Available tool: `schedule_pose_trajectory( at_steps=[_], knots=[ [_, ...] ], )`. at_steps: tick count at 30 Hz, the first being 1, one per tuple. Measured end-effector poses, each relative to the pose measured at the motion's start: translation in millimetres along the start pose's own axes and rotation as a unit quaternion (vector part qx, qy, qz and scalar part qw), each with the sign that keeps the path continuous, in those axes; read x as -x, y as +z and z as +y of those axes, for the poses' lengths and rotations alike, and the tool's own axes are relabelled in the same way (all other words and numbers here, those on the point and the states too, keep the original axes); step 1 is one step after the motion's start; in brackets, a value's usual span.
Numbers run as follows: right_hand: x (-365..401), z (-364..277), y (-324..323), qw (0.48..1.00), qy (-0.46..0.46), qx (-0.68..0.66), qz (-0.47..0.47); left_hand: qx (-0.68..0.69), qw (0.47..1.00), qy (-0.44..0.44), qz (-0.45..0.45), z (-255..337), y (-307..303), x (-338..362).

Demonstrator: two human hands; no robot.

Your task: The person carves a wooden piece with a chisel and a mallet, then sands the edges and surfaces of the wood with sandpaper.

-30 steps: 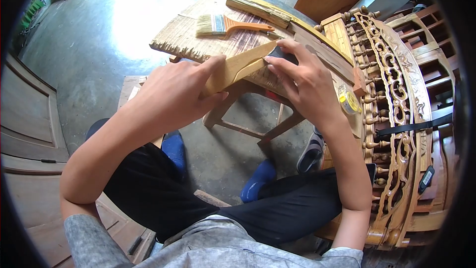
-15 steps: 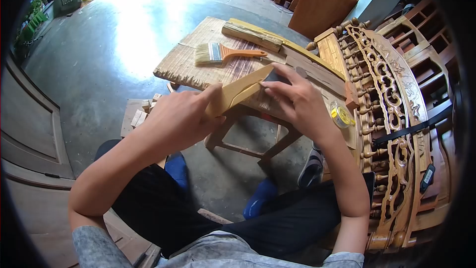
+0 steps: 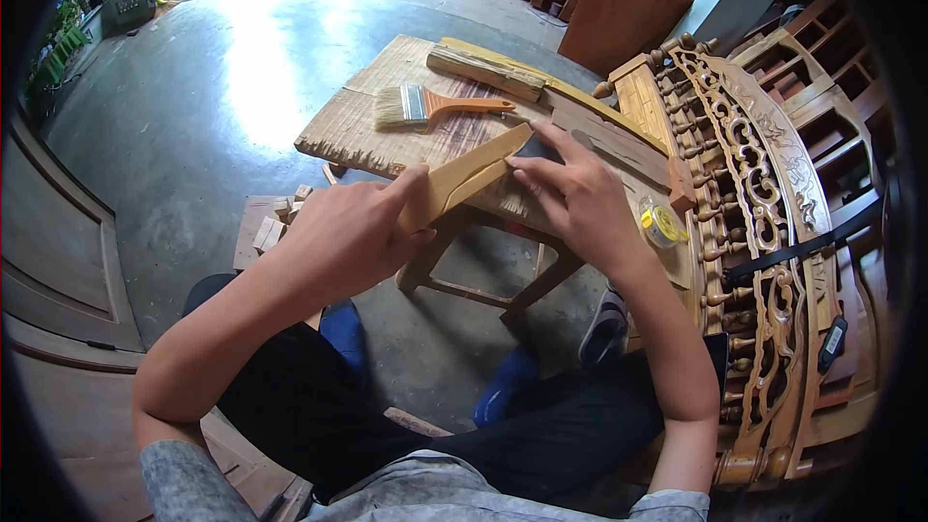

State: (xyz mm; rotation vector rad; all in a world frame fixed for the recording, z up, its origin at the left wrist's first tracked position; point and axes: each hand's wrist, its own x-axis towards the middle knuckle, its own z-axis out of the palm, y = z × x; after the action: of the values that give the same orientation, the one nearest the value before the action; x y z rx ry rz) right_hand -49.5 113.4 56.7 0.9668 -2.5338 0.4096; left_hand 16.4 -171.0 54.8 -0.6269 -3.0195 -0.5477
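As the slat of pale wood (image 3: 464,177) hangs in mid-air above the person's lap, look at the line it takes: its long axis runs from lower left to upper right, and the tapered tip points out over the near edge of the rough plank bench (image 3: 348,135).

The left hand (image 3: 348,232) has the near, lower end. It is closed in a full fist around it, with the thumb laid along the top face, so it is the hand nearer the body.

The right hand (image 3: 580,198) sits further out, at the upper end. Its fingers (image 3: 530,166) are stretched long and close together across the wood, just short of the tip. A dark sheet (image 3: 543,147), perhaps abrasive paper, peeps out beneath them. The thumb is hidden, so I cannot tell whether that hand pinches or only presses.

Beyond the tip an orange-handled paintbrush (image 3: 425,106) lies flat on the bench, well apart from both hands. To the right stands a carved openwork panel (image 3: 773,193), with a yellow tape roll (image 3: 662,225) just beside the right wrist.
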Motion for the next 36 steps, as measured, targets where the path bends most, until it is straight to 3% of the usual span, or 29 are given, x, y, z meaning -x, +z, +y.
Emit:
schedule_pose_trajectory(
  at_steps=[7, 10, 17, 20, 27, 30, 36],
  knots=[
    [0.2, -8.6, 1.8, 0.999, -0.014, -0.033, 0.011, -0.011, 0.999, -0.028, -0.027, 3.9, -4.4, -1.5],
    [-0.3, -1.8, 2.2, 0.999, 0.039, -0.027, -0.004, -0.013, 0.999, -0.032, -0.026, 4.3, -4.5, -0.8],
    [1.5, -19.3, 0.2, 1.000, -0.018, 0.003, 0.005, -0.022, 0.999, -0.032, -0.024, 3.0, -4.2, -0.6],
    [-0.9, -7.8, 2.6, 0.999, 0.042, -0.001, 0.001, -0.022, 0.999, -0.022, -0.011, -0.1, 0.1, -1.0],
    [2.2, -21.8, 3.2, 1.000, -0.008, -0.024, 0.008, -0.025, 0.999, -0.022, -0.018, 2.8, -3.4, -0.4],
    [-1.4, -2.2, 7.6, 0.998, 0.043, -0.042, 0.008, -0.024, 0.999, -0.023, -0.014, 1.0, -0.7, -1.3],
    [2.2, -30.8, 8.2, 0.999, -0.019, -0.032, 0.016, -0.024, 0.999, -0.031, -0.034, 4.7, -4.8, -1.1]
  ],
)
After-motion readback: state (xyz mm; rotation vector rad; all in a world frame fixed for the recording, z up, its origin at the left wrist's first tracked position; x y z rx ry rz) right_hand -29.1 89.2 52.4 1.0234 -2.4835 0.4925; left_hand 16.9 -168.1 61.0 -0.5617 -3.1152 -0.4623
